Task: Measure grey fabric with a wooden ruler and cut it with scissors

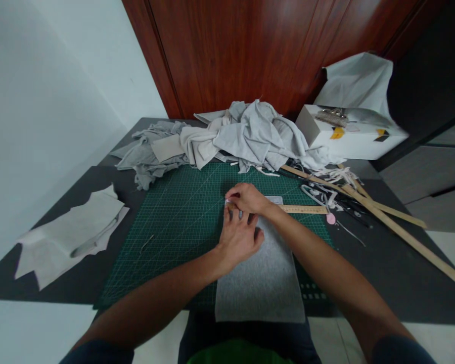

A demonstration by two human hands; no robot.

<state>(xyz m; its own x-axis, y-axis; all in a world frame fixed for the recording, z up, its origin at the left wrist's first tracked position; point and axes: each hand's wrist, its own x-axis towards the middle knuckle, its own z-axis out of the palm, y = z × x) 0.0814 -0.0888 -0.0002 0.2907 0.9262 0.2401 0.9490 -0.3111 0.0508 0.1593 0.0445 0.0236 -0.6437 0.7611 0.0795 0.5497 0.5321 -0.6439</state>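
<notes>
A grey cloth piece (260, 283) lies on the green cutting mat (174, 217) and hangs over the table's front edge. Across its upper part runs a wooden ruler (305, 209), partly covered by my hands. My left hand (238, 237) rests on the cloth and the ruler's left end, fingers spread and pointing away from me. Just above it, my right hand (246, 198) has thumb and fingers pinched together at the cloth's upper left corner. Something small and pale shows at those fingertips, too small to name.
Crumpled grey and cream cloths (250, 134) line the back. A folded pale cloth (72, 232) lies left. At the right are wooden strips (402, 235), a pink disc (330, 218), scissors and scraps. A white box (356, 139) stands at the back right.
</notes>
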